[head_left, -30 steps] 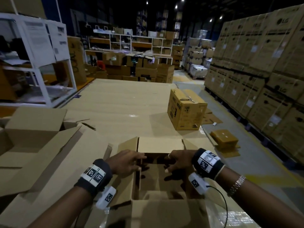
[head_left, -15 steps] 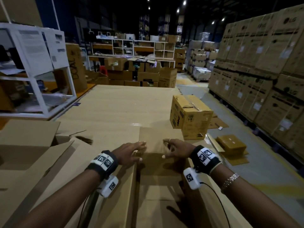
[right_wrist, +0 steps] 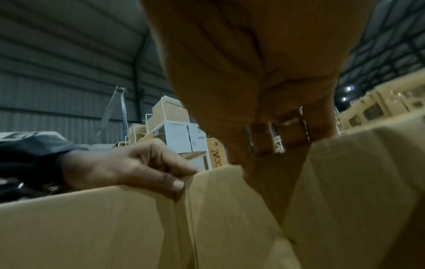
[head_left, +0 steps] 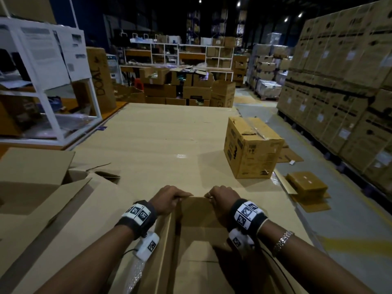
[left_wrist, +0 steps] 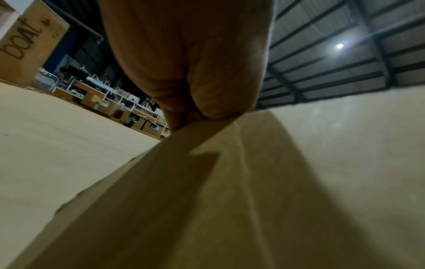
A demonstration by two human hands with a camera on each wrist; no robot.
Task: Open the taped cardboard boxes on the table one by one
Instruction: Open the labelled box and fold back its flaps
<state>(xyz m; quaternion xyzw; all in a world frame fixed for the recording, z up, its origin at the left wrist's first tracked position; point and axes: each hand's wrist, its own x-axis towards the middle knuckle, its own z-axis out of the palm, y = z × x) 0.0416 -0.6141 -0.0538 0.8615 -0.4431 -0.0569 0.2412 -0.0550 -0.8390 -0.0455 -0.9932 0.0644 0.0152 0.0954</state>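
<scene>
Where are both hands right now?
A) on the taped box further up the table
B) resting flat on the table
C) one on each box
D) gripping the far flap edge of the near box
D: the left hand and right hand both curl over the raised flap of the near box; the taped box stands apart, untouched.

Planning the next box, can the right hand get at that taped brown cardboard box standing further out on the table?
Probably yes: nothing lies between the right hand and the taped brown cardboard box, but it must first release the cardboard flap.

Upper left: white rack [head_left: 53, 85] with taped-on printed sheets [head_left: 45, 52]. Beside it, tall "boat" carton [head_left: 100, 79]. Top centre: white shelving [head_left: 180, 54], jumbled open cartons below. Right edge: palletised carton wall [head_left: 339, 81]. Lower right floor: flattened cardboard [head_left: 307, 185].
</scene>
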